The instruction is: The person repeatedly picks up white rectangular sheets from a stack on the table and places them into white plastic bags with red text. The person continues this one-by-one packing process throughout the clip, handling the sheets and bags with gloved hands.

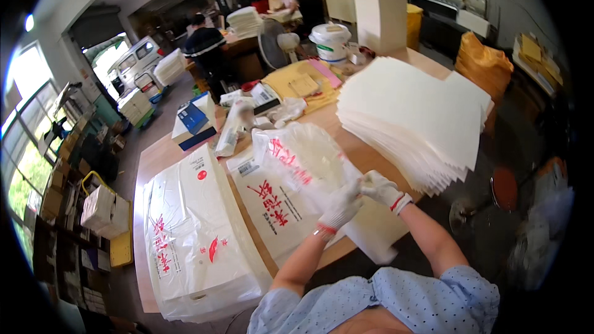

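the plastic bag [303, 156] was above the bench [159, 155], left of the paper stack [413, 108], its near edge pinched by the left hand [341, 205], the right hand [381, 190] alongside with an unclear grip, the mouth seemingly being opened, which likely called next for parting the layers.

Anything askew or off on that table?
Mildly: the stack of white sheets on the right is fanned unevenly, and its near corner seems to overhang the table. The held plastic bag is rumpled, which looks normal. I see no spill.
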The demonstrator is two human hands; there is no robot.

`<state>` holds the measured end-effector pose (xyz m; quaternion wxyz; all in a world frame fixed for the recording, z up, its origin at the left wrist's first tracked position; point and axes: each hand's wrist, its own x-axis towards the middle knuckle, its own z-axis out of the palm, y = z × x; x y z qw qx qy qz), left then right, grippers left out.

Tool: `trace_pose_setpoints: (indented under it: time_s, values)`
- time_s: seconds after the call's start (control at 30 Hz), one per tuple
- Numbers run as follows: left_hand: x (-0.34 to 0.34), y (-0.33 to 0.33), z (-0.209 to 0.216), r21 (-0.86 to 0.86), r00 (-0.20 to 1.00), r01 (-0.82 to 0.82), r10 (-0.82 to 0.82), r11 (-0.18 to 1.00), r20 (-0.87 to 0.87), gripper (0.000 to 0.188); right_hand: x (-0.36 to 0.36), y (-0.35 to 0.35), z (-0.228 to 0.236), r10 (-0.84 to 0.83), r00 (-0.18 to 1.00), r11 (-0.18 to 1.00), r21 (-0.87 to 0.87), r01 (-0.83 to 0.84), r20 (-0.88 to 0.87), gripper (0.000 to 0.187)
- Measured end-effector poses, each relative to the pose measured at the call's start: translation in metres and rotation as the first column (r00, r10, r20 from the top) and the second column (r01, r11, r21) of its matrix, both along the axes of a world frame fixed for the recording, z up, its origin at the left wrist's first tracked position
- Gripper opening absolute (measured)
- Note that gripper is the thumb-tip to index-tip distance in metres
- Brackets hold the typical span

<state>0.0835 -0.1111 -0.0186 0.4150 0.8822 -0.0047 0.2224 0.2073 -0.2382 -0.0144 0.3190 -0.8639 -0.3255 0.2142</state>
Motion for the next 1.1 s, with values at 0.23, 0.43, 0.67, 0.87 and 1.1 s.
trace_pose_setpoints:
  time_s: [0.23,0.43,0.67,0.87,1.1]
  values:
    - [-0.056,0.05,-0.116,0.729,0.955,-0.296,0.195,0.617,0.224,0.042,0.076,0.091,-0.089,-0.068,0.98,0.961,-0.253,0.115,0.188,0.046]
    - [-0.127,0.138,-0.234,0.618,0.574,-0.679,0.811,0.396,0.111,0.034,0.113,0.057,-0.174,0.161,0.965,0.918,-0.39,-0.07,0.205,0.061]
    - [-0.183,0.034,-0.155,0.099,0.394,-0.879,0.828,0.466,-0.399,0.019,0.05,-0.046,-0.153,0.358,0.927,0.877,-0.381,-0.293,0.113,0.084]
    - [-0.234,-0.074,-0.075,0.036,0.378,-0.841,0.634,0.54,-0.675,0.015,-0.008,-0.152,-0.107,0.356,0.934,0.915,-0.211,-0.344,0.02,0.081]
    - [-0.273,-0.119,-0.138,-0.048,0.716,-0.666,0.62,0.745,-0.321,0.008,-0.058,-0.215,-0.119,0.34,0.893,0.94,-0.08,-0.332,0.296,0.064]
